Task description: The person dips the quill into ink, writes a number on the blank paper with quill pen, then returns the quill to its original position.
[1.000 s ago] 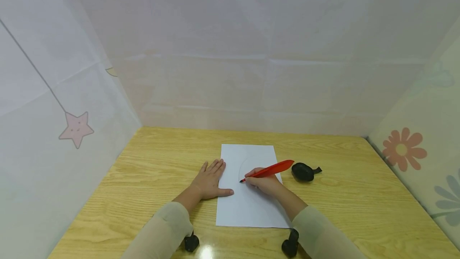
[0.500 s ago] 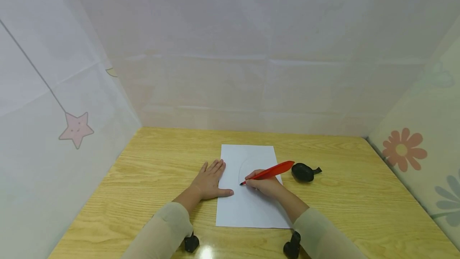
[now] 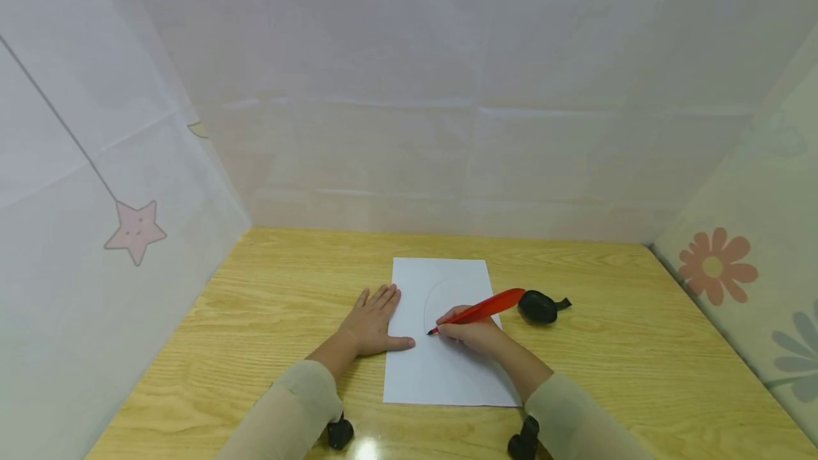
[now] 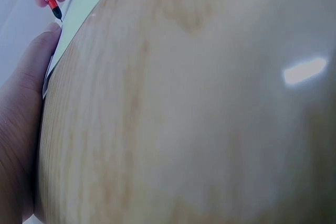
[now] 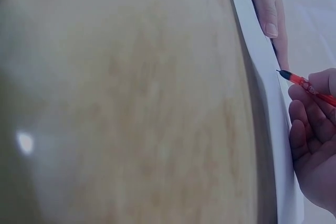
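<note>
My right hand (image 3: pixel 476 332) pinches a red feather pen (image 3: pixel 492 306) near its dark tip, which meets a white sheet of paper (image 3: pixel 415 378). A thin curved line (image 3: pixel 426 304) runs on the sheet from its upper part down to the tip. Flat on the left edge of the paper lies my left hand (image 3: pixel 371 325), fingers straight and thumb stretched over the sheet. In the right wrist view the pen (image 5: pixel 298 80) sits between thumb and curled fingers. The left wrist view shows the left thumb (image 4: pixel 39 56) close to the pen tip.
A black rounded object (image 3: pixel 539 307) with a short tab lies right of the paper, beside the feather's end. The wooden table (image 3: pixel 268 289) meets hanging cloth (image 3: pixel 383 162) at its back and sides. Small black devices (image 3: pixel 340 433) show below both sleeves.
My right hand has moved slightly down the sheet with the feather pen, and the curved line has grown longer behind its tip. The left hand stays in place.
</note>
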The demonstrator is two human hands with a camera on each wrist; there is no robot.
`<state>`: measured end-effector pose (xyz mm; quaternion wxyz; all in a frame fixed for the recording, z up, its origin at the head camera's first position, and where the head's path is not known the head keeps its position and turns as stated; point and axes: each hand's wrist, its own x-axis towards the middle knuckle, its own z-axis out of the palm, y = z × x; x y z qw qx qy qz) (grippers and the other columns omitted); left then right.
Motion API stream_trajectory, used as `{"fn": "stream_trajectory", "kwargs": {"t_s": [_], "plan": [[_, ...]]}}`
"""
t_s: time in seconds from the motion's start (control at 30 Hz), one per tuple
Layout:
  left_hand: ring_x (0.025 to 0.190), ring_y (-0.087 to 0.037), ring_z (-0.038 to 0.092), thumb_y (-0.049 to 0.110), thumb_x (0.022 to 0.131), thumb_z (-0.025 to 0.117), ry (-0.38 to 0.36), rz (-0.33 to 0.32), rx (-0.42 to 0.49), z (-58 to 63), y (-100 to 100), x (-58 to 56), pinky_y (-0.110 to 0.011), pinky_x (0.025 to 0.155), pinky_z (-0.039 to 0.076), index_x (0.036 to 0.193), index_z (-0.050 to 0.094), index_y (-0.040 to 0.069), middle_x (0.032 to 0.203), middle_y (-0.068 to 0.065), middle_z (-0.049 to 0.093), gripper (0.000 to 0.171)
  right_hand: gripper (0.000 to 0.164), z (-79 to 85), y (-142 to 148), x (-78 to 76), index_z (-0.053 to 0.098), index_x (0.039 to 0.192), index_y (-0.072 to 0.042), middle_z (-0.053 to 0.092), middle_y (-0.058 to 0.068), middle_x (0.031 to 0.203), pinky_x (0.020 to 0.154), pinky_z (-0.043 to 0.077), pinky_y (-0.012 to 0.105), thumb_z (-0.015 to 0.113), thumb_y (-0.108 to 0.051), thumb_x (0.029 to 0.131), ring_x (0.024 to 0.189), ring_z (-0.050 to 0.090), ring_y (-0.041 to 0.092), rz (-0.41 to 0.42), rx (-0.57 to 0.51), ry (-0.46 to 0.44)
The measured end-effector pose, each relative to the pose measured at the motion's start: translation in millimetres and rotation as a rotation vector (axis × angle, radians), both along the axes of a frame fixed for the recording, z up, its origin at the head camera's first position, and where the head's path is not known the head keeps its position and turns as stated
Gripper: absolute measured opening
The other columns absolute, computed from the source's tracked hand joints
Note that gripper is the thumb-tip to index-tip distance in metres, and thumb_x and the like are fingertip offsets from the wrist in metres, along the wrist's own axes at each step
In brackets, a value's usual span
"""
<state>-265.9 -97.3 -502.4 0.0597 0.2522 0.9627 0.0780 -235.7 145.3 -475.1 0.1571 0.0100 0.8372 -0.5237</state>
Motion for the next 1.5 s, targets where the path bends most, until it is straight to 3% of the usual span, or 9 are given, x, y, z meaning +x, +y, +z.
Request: {"fn": "stream_trajectory", "kwargs": {"t_s": [0.3,0.57,1.5], "plan": [[0.155,-0.022,0.008,0.083,0.081,0.044,-0.002,0.007,0.009,0.2,-0.4,0.8,-0.051,0.124,0.003,0.158,0.015,0.009,0.166,-0.005,0.012,0.110,0.017,-0.5,2.1,3.4,0.073,0.097,-0.010,0.064,-0.001,0.076,0.064,0.045,0.024,0.073,-0.022,0.085,0.069,0.053,0.015,0.030,0.015,0.017],[0.154,-0.023,0.012,0.082,0.082,0.044,0.005,0.000,-0.022,8.8,0.1,4.1,-0.051,0.124,0.008,0.158,0.018,0.008,0.166,-0.007,0.014,0.109,0.018,4.0,3.7,8.4,0.073,0.098,-0.010,0.065,0.001,0.078,0.065,0.045,0.025,0.074,-0.023,0.085,0.071,0.054,0.016,0.039,0.020,0.006],[0.154,-0.022,0.009,0.084,0.081,0.043,-0.018,0.007,-0.031,10.6,0.5,4.2,-0.051,0.124,0.006,0.158,0.015,0.009,0.166,-0.006,0.012,0.111,0.022,2.9,16.8,16.7,0.072,0.102,-0.007,0.067,0.000,0.083,0.068,0.046,0.026,0.073,-0.022,0.087,0.074,0.055,0.016,0.110,-0.028,-0.014]]}}
